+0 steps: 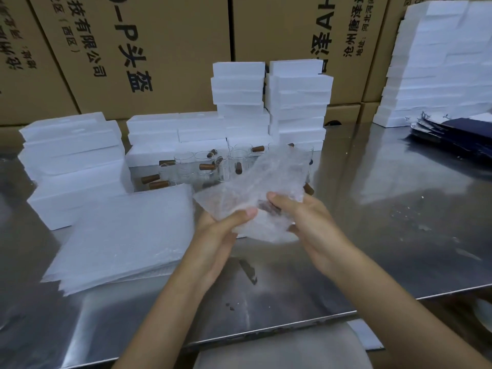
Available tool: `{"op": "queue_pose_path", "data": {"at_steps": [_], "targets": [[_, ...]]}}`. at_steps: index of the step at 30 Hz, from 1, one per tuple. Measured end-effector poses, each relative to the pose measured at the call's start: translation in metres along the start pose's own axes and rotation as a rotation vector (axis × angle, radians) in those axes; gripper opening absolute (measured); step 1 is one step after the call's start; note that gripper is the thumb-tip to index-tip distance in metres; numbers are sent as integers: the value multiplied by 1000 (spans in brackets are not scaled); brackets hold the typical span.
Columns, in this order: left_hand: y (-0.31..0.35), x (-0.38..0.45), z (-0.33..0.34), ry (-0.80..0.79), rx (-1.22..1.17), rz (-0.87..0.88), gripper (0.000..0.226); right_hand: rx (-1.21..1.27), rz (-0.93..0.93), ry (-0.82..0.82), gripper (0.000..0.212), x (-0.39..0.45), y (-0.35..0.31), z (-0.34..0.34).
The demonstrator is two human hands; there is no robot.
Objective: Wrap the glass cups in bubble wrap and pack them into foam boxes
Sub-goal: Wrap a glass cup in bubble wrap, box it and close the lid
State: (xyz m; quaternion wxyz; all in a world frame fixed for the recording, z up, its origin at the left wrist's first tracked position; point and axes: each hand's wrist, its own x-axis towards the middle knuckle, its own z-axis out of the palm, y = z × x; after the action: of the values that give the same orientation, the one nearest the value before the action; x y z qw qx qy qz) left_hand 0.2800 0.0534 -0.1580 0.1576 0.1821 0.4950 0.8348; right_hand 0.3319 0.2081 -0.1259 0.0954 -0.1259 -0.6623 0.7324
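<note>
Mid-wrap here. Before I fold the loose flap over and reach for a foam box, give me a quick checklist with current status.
1. Both hands on the bundle: ok. Left hand and right hand grip the bubble wrap sheet.
2. Cup inside the wrap: cannot tell; only a dark brown shape shows through.
3. Wrap closed: not ok; the upper flap stands open.
4. Spare sheets ready: ok; bubble wrap stack lies left.
5. Foam boxes at hand: ok; foam boxes stacked left.
6. More glass cups waiting: ok, behind the bundle.

Single head-worn wide-angle view, looking forward and down, close over steel table [372, 209]
</note>
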Motion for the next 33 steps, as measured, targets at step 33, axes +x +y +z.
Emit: {"op": "queue_pose_path", "data": {"at_steps": [33], "targets": [[-33, -13, -23, 85, 748, 122, 70, -853, -602, 336, 16, 8, 81, -30]]}}
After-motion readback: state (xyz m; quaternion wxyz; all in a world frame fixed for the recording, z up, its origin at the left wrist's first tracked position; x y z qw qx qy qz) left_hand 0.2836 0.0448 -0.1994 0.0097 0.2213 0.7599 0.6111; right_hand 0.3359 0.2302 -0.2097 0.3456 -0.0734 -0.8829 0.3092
